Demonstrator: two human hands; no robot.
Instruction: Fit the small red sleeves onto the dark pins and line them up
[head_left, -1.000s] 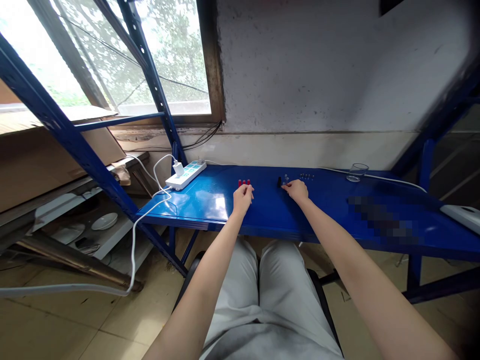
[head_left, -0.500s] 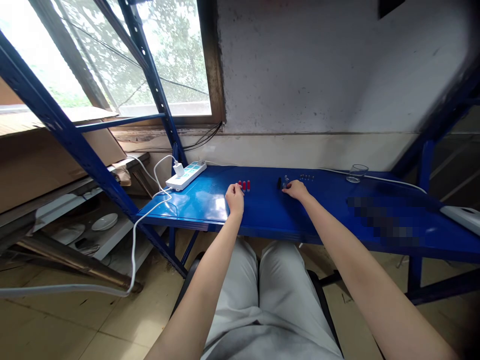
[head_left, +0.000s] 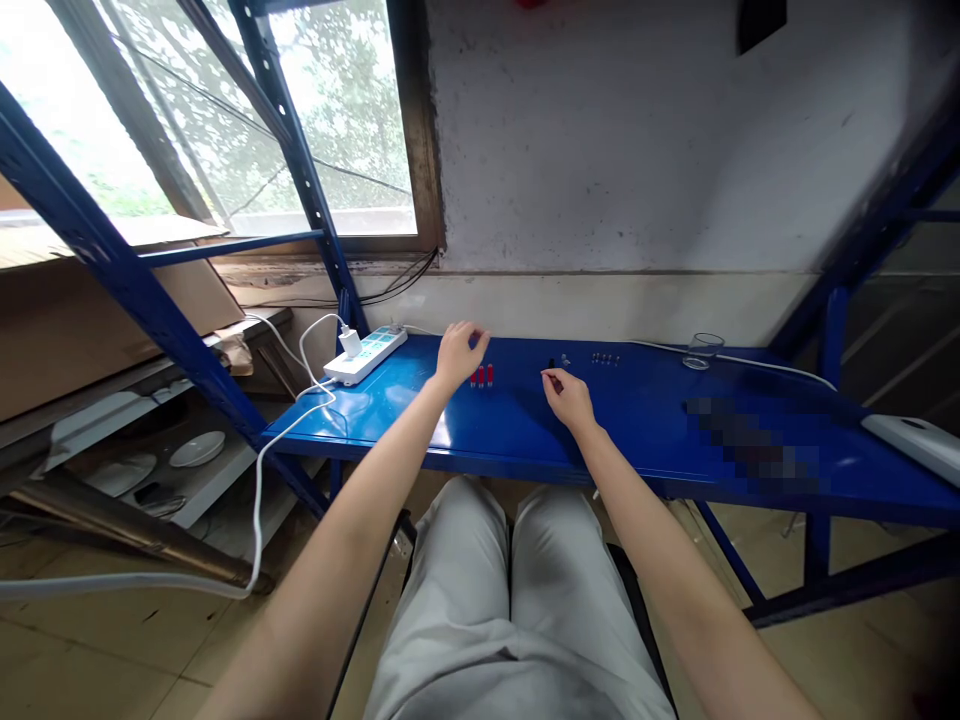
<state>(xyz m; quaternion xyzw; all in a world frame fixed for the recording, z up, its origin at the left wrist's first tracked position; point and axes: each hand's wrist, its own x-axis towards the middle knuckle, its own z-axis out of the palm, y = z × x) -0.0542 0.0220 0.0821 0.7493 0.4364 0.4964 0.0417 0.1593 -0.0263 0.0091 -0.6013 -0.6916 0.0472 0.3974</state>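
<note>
Several small red tube-like pieces (head_left: 481,376) stand side by side in a row on the blue table (head_left: 517,430). My left hand (head_left: 457,355) hovers just behind and above that row, its fingers curved with a gap between thumb and fingertips. Over to the right, my right hand (head_left: 570,398) has its thumb and fingers pinched together; anything between them is too small to make out. Just beyond its fingertips is a small black piece (head_left: 552,364), partly hidden. Small clear pieces (head_left: 565,359) lie beside it, and tiny pale pieces (head_left: 606,359) sit in rows farther right.
A white power strip (head_left: 367,355) with a plugged-in charger lies at the table's left, its cable hanging over the edge. A clear glass (head_left: 703,350) stands at the back right. A white device (head_left: 919,447) sits at the right end. Blue rack posts frame both sides.
My left hand has lifted from the red pieces and moved slightly back, its fingers loosening. My right hand has drawn left and nearer me, away from the clear pieces. The view has shifted slightly.
</note>
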